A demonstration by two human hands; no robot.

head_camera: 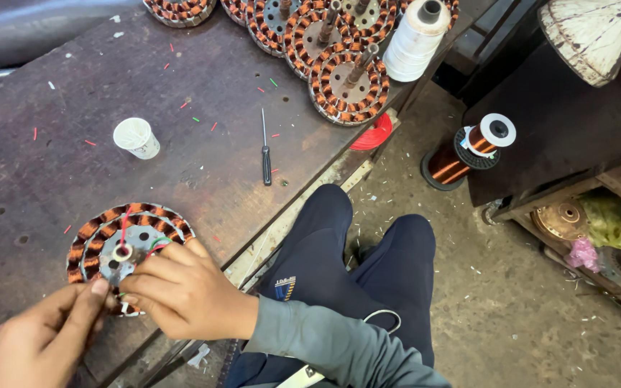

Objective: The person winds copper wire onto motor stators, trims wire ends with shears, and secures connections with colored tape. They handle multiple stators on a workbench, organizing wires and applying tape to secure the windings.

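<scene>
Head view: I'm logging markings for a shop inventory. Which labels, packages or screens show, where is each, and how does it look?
Label: on the copper wire spool on the floor right of the bench, small, white with blue, partly hidden.
Badge: on the dark trousers at the knee, small patch, yellow and white.
No screens, signs or packages show.

Soft, even daylight, faint shadows, sharp centre, slight wide-angle stretch at the edges.

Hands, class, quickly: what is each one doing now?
Left hand: pinching thin wires at the wound stator.
Right hand: fingers closed on the same wires.
</scene>
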